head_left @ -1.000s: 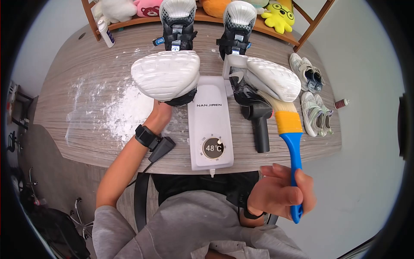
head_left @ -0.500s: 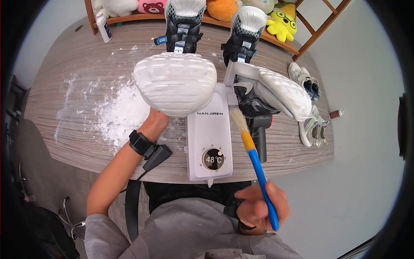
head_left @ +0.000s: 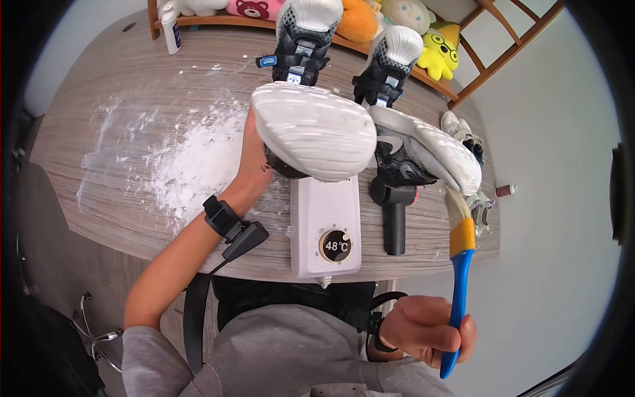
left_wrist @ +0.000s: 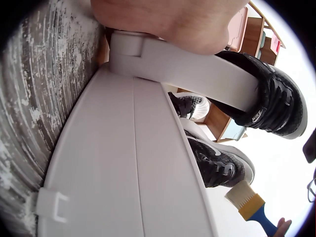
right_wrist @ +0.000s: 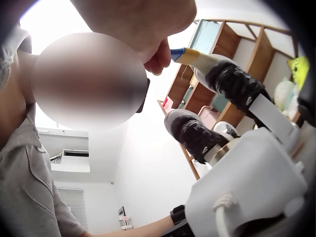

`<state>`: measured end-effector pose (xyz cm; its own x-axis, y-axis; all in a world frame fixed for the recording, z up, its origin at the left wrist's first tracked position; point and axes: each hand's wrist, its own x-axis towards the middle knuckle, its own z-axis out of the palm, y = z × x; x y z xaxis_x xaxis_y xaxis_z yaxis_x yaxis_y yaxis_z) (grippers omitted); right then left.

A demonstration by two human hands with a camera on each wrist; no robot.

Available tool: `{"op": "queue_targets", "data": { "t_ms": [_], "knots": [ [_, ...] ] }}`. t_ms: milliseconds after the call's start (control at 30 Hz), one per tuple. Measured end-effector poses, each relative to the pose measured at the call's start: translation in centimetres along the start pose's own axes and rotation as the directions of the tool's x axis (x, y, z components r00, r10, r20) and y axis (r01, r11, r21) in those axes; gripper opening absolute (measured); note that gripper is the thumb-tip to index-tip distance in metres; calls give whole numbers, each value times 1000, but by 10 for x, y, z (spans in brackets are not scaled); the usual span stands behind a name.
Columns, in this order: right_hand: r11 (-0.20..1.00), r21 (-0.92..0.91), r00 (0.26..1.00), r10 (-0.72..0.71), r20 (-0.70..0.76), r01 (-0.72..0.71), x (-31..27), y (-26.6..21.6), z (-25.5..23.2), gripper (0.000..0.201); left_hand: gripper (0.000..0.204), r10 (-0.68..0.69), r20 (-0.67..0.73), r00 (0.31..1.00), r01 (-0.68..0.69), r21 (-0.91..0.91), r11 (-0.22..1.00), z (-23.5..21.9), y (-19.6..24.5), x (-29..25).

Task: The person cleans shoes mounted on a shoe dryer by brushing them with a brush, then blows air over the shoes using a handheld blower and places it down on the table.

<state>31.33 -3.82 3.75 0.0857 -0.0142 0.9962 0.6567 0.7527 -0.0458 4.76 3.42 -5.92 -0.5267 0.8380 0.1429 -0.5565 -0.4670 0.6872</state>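
Observation:
Two black shoes with white soles sit soles-up on arms of the white shoe dryer point(head_left: 325, 228). My left hand point(head_left: 253, 155) is beside the left shoe point(head_left: 314, 129); the left wrist view shows that hand point(left_wrist: 173, 19) over the white arm point(left_wrist: 182, 74) that bears a shoe, most fingers hidden. My right hand point(head_left: 430, 331) holds the blue handle of a brush point(head_left: 462, 264), bristles up at the toe of the right shoe point(head_left: 430, 149). In the right wrist view, the bristles point(right_wrist: 205, 63) meet the toe of a shoe point(right_wrist: 232, 81).
White powder point(head_left: 198, 159) covers the table's left part. A black handheld device point(head_left: 394, 225) lies right of the dryer. Behind stand two more shoes point(head_left: 307, 40), a white bottle point(head_left: 171, 30) and a shelf of plush toys point(head_left: 438, 53). More shoes point(head_left: 463, 132) are at the right edge.
The left shoe has swung right and tilted, my left hand beside it. The brush swept left and back right, ending at the right shoe's toe. The head view has shifted.

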Motion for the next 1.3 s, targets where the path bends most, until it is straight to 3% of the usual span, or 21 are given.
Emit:
{"op": "queue_targets", "data": {
  "t_ms": [33, 100, 133, 167, 233, 300, 467, 533, 567, 633, 667, 700, 733, 767, 833, 867, 900, 967, 1033, 1133, 1300],
  "knots": [
    [968, -249, 998, -47, -51, 33, 1, 0, -5, 38, 32, 13, -1, 1000, -13, 15, 1000, -1, 0, -2],
    [943, -331, 990, -61, -127, 16, -4, -7, -5, 34, 32, 41, -7, 999, -41, 45, 998, 0, -1, 0],
    [995, 100, 996, -12, 89, 3, -3, -9, -3, 29, 31, 51, -7, 999, -50, 62, 997, 0, -1, -1],
    [862, 497, 952, -57, 301, -105, -2, -11, -1, 26, 31, 59, -4, 998, -58, 79, 995, -1, -1, -1],
    [826, 539, 919, -69, 387, -165, 3, -11, 5, 23, 30, 76, 4, 997, -76, 112, 991, -1, -1, -3],
    [858, 445, 790, -78, 607, -257, 5, -10, 11, 24, 30, 94, 14, 995, -96, 141, 985, -3, -1, -3],
    [874, 448, 837, -97, 538, -186, -4, -6, 19, 21, 30, 69, -29, 997, -63, 165, 984, 3, 4, -3],
    [894, 439, 958, -41, 284, -92, -7, -7, 16, 18, 30, 90, -35, 995, -81, 190, 978, 8, 9, -6],
    [893, 441, 957, -44, 285, -90, -7, -10, 18, 18, 31, 17, -92, 996, 0, 182, 983, 17, 19, -12],
    [996, 54, 992, 73, -107, -67, -4, -18, 23, 35, 31, -55, -149, 987, 80, 167, 983, 21, 23, -16],
    [986, 34, 969, 169, -181, -165, -3, -21, 20, 35, 32, -17, -131, 991, 44, 204, 978, 19, 21, -16],
    [986, 37, 970, 167, -179, -163, 3, -23, 15, 35, 33, 19, -112, 994, 8, 241, 971, 17, 19, -16],
    [982, -181, 983, 17, -182, -51, 11, -24, 11, 35, 33, 21, -114, 993, 7, 239, 971, 18, 19, -16],
    [919, -390, 980, -130, -154, 61, 16, -24, 7, 35, 34, 18, -125, 992, 11, 229, 973, 18, 19, -16],
    [921, -385, 989, -109, -101, 62, 9, -28, 8, 36, 34, 18, -134, 991, 12, 217, 976, 17, 17, -15],
    [994, 99, 997, 51, 52, -56, 5, -32, 13, 24, 35, 23, -118, 993, 4, 225, 974, 16, 16, -14],
    [813, 529, 958, 117, 261, -244, 2, -35, 18, 19, 35, 28, -102, 994, -3, 234, 972, 14, 15, -14],
    [813, 507, 942, 143, 304, -287, -3, -38, 31, 25, 35, 2, -130, 992, 25, 207, 978, 20, 20, -15],
    [854, 335, 873, 240, 425, -398, -4, -46, 47, 30, 35, -26, -159, 987, 55, 181, 982, 21, 22, -17],
    [846, 291, 813, 248, 527, -446, -5, -45, 64, 33, 35, 33, -100, 994, -2, 300, 954, 18, 21, -18],
    [872, 292, 793, 162, 587, -394, -7, -36, 79, 31, 34, 1, -80, 997, 13, 171, 985, 5, 6, -10]
  ]
}}
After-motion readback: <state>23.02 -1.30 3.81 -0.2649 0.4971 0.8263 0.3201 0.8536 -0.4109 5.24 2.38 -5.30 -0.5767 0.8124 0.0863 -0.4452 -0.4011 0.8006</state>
